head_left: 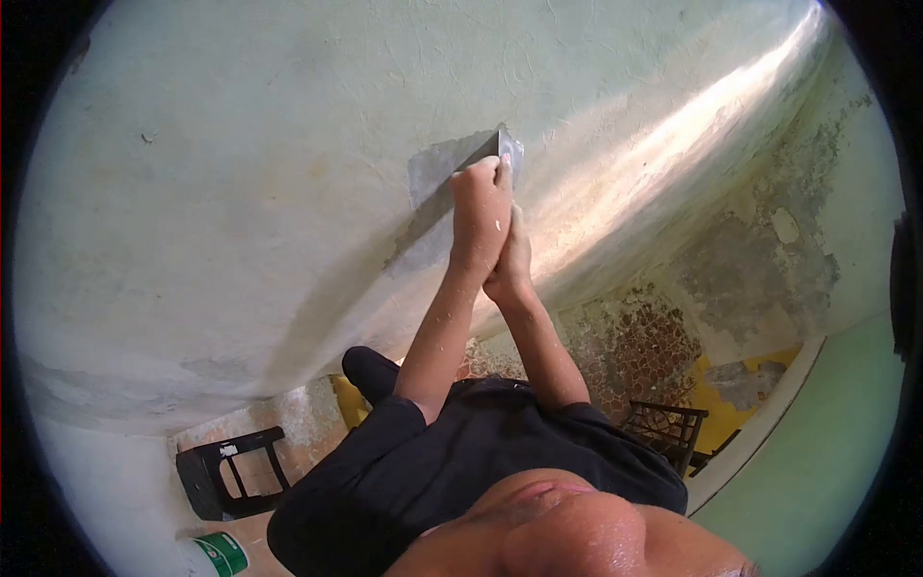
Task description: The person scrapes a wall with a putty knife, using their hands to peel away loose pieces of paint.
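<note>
Left hand (483, 216) is closed in a fist around the scraper (512, 150), thumb laid up along the blade, with the handle hidden inside the grip. Right hand (517, 252) presses against the side of the left, just below the scraper; whether it also grips the handle I cannot tell. From the fist, the scraper juts directly ahead, past the knuckles and up to the wall (240, 144). Just left of the scraper is a grey patch (437, 163) in the pale green coating; right of it, a bright streak of light (663, 144) slants across the wall. Far below and left of the scraper, a bucket (199, 558) carries a green label (224, 555) with white marks too small to read. Above the bucket, also below-left of the scraper, a black stool (200, 486) bears a small white sticker (228, 449), its print likewise unreadable.
</note>
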